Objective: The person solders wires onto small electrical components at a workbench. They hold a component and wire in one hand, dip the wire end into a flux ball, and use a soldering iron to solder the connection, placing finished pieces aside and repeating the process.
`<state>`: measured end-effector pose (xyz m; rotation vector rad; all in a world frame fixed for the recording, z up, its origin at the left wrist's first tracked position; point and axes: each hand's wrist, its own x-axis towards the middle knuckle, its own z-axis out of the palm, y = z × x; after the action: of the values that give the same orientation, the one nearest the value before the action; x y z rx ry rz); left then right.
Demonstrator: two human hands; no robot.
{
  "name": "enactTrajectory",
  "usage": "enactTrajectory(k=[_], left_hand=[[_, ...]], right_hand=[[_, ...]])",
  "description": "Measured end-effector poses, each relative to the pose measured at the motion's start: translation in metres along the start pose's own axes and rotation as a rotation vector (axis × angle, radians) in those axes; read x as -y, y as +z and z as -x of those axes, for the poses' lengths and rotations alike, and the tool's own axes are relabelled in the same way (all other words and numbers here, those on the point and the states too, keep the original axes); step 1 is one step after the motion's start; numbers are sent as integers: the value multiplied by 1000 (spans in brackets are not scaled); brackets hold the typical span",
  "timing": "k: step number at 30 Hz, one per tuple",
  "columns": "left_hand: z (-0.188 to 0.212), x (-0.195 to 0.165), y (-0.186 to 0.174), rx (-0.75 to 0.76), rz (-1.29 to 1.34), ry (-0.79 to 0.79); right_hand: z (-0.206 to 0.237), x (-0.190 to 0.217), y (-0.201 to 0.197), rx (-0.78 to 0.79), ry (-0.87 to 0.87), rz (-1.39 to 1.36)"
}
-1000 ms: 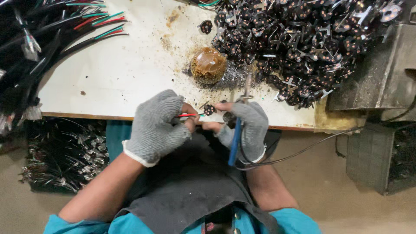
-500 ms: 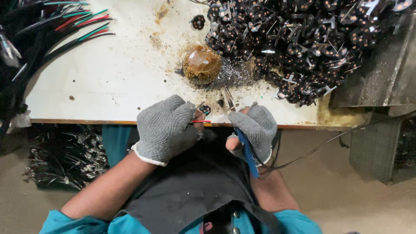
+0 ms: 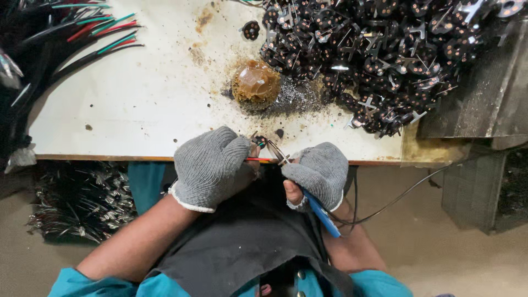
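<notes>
the left hand (image 3: pixel 212 165), in a grey knit glove, was closed around a red wire (image 3: pixel 259 159) whose end stuck out toward the right hand. the right hand (image 3: pixel 319 173), gloved the same way, was clamped on a blue-handled tool (image 3: pixel 323 215); the handle ran back from the palm toward the body, and the thin metal tip (image 3: pixel 274 149) pointed forward and left, meeting the wire end between the two hands. a dark cable (image 3: pixel 401 195) trailed away to the right of the right hand. both hands sat at the near edge of a white worktable (image 3: pixel 137 110). just beyond the hands lay a small black disc part (image 3: pixel 259 141). farther out stood a brown lump of flux (image 3: pixel 255 81) ringed by dark residue. beyond the right hand a large heap of black disc parts (image 3: pixel 385 49) covered the table. far beyond the left hand lay a bundle of coloured wires (image 3: pixel 82 38).
</notes>
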<state>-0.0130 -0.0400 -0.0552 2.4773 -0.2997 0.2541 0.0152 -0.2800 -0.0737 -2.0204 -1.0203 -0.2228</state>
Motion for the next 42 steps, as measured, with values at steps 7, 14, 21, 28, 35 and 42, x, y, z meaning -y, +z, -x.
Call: enactTrajectory(k=[7,14,21,28,35,42], left_hand=[[2,4,-1,-3,53,19],[4,7,5,26,12,19],[3,8,5,19,21,20],[1,9,1,23,43,16],[0,12,2,94,85,-15],[1,15,-1,99,116,-1]], right_hand=[[3,-2,1,69,41,72],[2,-2,0,99,39,91],[-5,-2,0,136,50,59],[-14,2,-4,194,11,120],[-16,-5,-4,300,-45,99],[-16,-5,-3,320,-68,103]])
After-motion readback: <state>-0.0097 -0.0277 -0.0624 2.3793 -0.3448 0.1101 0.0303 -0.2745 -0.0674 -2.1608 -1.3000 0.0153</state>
